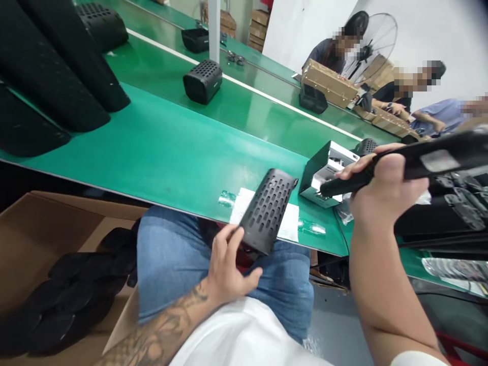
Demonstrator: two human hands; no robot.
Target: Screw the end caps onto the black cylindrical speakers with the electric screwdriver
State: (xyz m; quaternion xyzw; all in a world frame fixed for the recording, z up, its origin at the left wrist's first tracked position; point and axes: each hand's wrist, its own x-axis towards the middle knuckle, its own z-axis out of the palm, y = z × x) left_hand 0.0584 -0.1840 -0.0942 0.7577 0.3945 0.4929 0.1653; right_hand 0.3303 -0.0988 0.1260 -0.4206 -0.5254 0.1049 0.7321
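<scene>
My right hand (385, 185) is wrapped around a black electric screwdriver (430, 157), held nearly level. Its tip points left, at the front of a small silver-and-black screw feeder (324, 175); whether the two touch I cannot tell. A black housing with slotted holes (269, 208) lies tilted over a white sheet (293, 223) taped to the bench, its near end overhanging the edge. My left hand (232, 267) rests its fingertips on that housing's near left corner, with the thumb stretched apart.
Tall black shells (57, 71) stand at the left. Another perforated housing (203, 81) sits on the green belt (259, 114) beyond. A cardboard box (72, 213) of black parts is beside my left leg. Metal discs (463, 208) lie at the right. Several people work across the line.
</scene>
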